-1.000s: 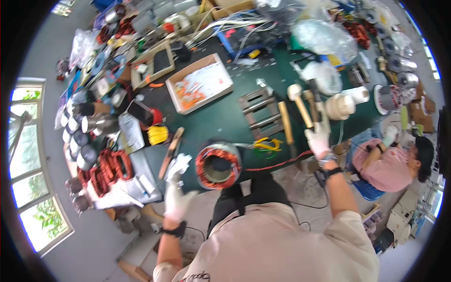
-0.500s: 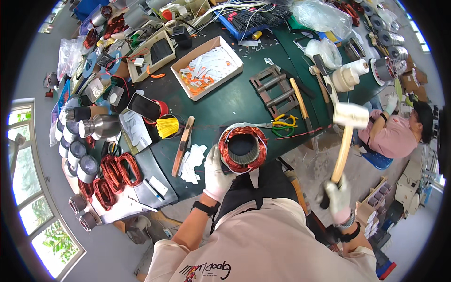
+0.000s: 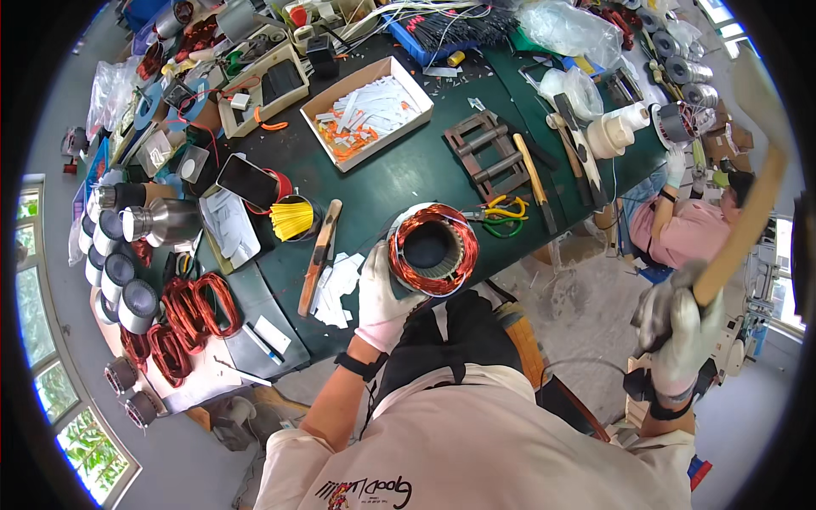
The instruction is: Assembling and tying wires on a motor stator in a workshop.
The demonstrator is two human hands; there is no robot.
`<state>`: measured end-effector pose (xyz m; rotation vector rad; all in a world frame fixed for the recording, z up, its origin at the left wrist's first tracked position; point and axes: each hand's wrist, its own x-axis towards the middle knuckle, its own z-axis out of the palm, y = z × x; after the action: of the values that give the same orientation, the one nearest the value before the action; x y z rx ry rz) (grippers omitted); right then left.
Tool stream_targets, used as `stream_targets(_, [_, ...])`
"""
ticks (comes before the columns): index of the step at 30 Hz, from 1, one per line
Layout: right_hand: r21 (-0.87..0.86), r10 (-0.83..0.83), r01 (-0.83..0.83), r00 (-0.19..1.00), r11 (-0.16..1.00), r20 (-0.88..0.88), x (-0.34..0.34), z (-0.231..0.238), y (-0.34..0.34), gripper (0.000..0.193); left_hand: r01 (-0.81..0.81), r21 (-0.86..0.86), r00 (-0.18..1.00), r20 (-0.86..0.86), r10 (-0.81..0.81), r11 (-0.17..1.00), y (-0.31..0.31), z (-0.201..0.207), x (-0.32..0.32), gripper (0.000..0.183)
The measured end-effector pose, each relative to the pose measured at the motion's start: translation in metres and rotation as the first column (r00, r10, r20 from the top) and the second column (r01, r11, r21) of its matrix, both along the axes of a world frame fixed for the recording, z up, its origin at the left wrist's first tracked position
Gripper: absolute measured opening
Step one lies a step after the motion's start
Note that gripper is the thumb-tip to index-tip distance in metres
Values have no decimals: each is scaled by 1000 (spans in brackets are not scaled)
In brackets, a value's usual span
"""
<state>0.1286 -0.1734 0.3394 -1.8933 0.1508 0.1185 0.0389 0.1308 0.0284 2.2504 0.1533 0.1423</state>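
Note:
A motor stator [image 3: 448, 285] wound with copper-red coils stands at the table's near edge, its round bore facing up. My left hand [image 3: 384, 297], in a white glove, grips the stator's left side, thumb along its near edge. Raised off to the right, my gloved right hand [image 3: 682, 327] is wrapped round the wooden handle of a mallet [image 3: 741, 223]. The mallet's pale head is up at the far right, smeared by motion, well apart from the stator. Scissors with yellow and green handles [image 3: 501, 210] lie just right of the stator.
Left of the stator lie a wooden stick [image 3: 320, 257] and white paper scraps [image 3: 336, 293]. Beyond are a box of paper strips [image 3: 367, 113], a metal frame [image 3: 489, 153] and a hammer [image 3: 534, 174]. Copper coils [image 3: 191, 319] lie left. A person in pink [image 3: 680, 225] sits at right.
My right hand has swung the mallet up and out to the right. My left hand has stayed on the stator. The whole view has shifted slightly.

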Motion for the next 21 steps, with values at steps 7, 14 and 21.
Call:
stream_targets(7, [-287, 437, -655, 709, 699, -553, -29, -80, 16, 31, -126, 10, 992, 13, 126, 992, -24, -5, -10, 115])
stream_targets(14, [-178, 225, -290, 923, 940, -313, 54, -33, 57, 23, -105, -13, 994, -20, 105, 994, -11, -7, -6, 120])
stream_targets(21, [-198, 541, -883, 424, 426, -726, 5, -109, -2, 34, -107, -73, 994, -3, 107, 992, -23, -20, -14, 128])
